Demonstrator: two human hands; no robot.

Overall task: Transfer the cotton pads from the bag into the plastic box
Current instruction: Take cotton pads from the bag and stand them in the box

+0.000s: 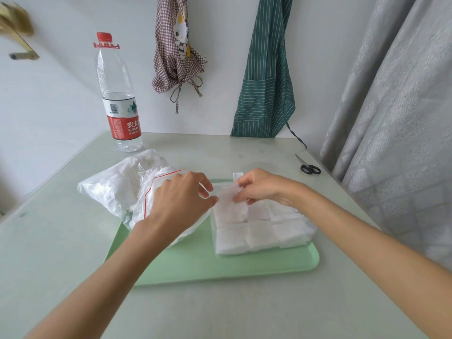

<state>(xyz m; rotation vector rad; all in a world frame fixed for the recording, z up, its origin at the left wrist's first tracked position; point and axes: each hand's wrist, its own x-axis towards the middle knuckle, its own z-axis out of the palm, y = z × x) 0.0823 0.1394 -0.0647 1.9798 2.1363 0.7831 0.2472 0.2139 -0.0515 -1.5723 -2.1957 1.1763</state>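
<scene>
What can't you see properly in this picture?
- How many cotton pads are in the bag: the crinkled plastic blurs them in the head view.
- The left hand fingers: its own back hides their tips.
- The box back left corner: the pad held by the right hand covers it.

Bag [127, 189] crowds the box's [263, 231] left side; tray [195, 265] front lies bare.
</scene>
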